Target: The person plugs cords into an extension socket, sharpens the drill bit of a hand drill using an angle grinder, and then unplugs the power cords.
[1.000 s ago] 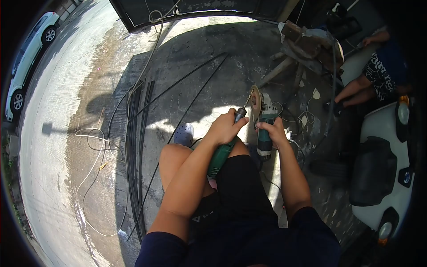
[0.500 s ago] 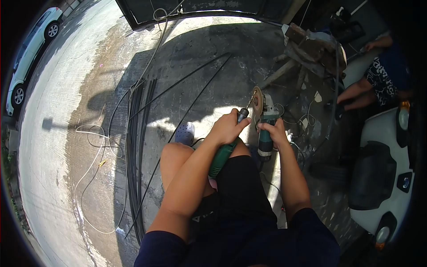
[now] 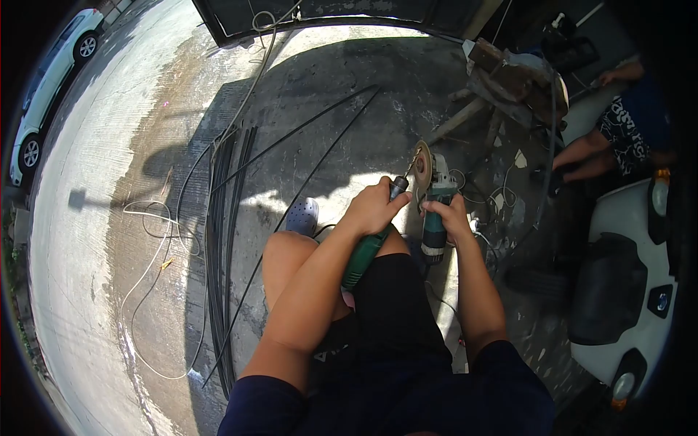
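My left hand (image 3: 369,209) is wrapped around the front of a green power drill (image 3: 361,260), whose rear end rests near my lap. From its dark chuck a thin drill bit (image 3: 412,166) points up and away, its tip at the face of a brown abrasive disc (image 3: 422,158). Whether bit and disc touch, I cannot tell. The disc belongs to a green angle grinder (image 3: 434,238), which my right hand (image 3: 452,216) grips around the body, with the disc standing nearly on edge. Both tools are held above my knees.
Long dark metal bars (image 3: 219,269) lie on the concrete to the left, beside a loose pale cable (image 3: 138,287). A worn wooden stand (image 3: 502,80) is at the upper right, near another person's legs (image 3: 582,156). A white motor vehicle part (image 3: 618,211) fills the right side.
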`<state>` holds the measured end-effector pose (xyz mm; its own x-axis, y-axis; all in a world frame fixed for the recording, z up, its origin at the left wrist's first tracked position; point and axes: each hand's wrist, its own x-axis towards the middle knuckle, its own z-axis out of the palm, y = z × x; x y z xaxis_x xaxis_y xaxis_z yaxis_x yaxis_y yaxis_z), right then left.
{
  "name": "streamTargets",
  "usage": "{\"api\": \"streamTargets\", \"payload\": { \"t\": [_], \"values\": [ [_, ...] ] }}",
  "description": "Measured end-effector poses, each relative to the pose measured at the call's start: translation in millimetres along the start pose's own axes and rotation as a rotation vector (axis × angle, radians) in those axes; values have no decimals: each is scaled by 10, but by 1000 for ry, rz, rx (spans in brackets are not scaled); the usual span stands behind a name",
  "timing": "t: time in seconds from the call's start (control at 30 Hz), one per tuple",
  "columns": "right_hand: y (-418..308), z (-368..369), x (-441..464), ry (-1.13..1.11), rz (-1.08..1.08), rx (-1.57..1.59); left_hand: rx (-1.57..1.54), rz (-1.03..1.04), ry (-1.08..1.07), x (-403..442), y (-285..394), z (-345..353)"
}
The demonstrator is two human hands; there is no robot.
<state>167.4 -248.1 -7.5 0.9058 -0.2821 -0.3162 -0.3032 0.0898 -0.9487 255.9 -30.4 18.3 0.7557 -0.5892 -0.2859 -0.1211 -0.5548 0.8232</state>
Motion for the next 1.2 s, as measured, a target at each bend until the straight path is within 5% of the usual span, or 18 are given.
{"api": "streamTargets", "payload": {
  "t": [1.2],
  "values": [
    [-21, -63, -29, -7, -29, -33, 24, 23, 12, -29, -3, 54]
  ]
}}
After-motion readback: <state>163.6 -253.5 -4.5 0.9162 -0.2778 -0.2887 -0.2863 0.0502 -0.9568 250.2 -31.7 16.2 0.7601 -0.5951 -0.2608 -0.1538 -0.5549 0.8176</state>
